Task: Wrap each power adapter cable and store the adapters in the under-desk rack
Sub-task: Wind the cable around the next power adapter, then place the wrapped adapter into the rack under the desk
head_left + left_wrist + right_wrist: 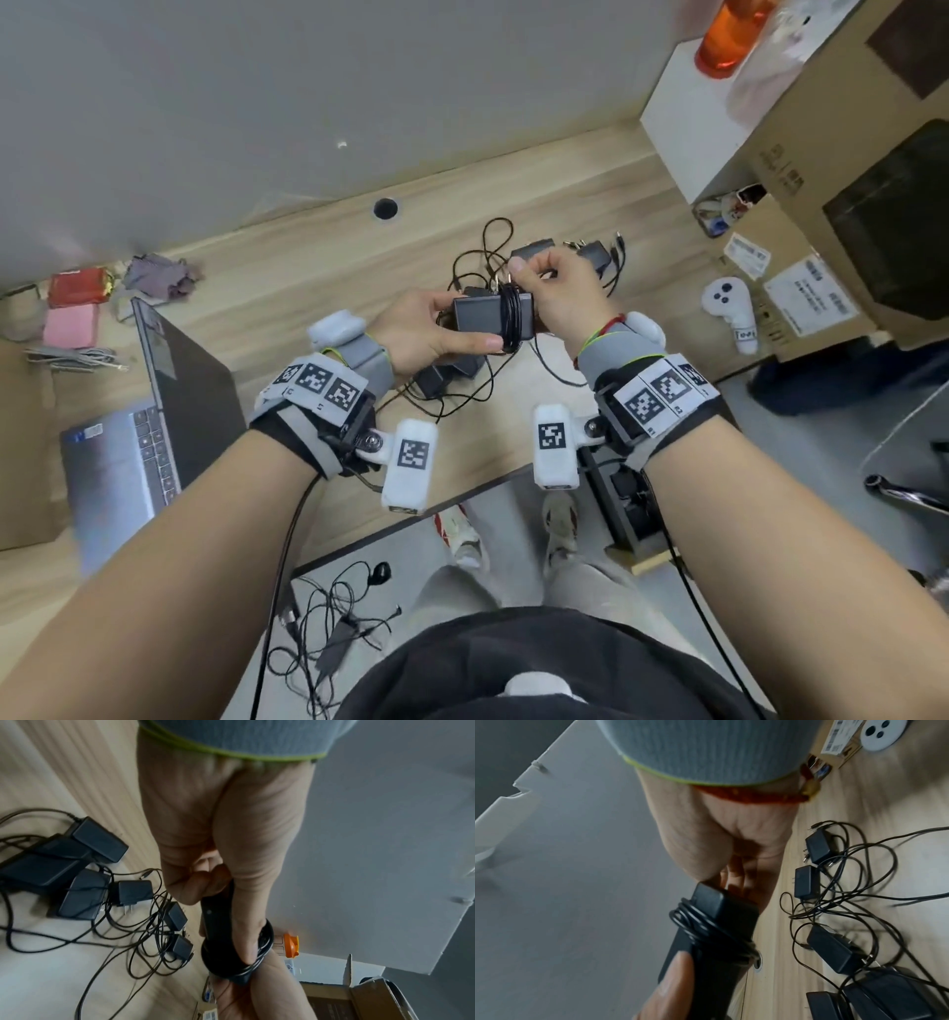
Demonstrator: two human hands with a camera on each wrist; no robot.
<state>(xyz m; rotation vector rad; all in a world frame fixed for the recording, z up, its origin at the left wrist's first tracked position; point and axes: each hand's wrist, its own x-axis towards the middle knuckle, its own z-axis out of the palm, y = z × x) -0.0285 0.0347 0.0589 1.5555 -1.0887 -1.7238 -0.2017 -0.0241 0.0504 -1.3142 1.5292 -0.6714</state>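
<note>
I hold a black power adapter (475, 314) above the desk, with its cable (513, 319) wound in several turns round its right end. My left hand (429, 329) grips the adapter's left part, thumb on the near edge. My right hand (557, 298) is curled round the wound end, thumb up. In the left wrist view the adapter (218, 914) and cable coil (260, 949) sit under my left thumb. The right wrist view shows the adapter (721, 935) with the cable loops (698, 923). Several loose adapters (444, 377) (82, 894) (834, 950) lie in tangled cables (493, 241) on the wooden desk (287, 267).
An open laptop (154, 411) stands at the left. A white controller (729, 308) and cardboard boxes (847, 205) are at the right, with an orange bottle (729, 36) on a white box. A black frame (631, 509) sits below the desk edge. More cables (339, 632) lie on the floor.
</note>
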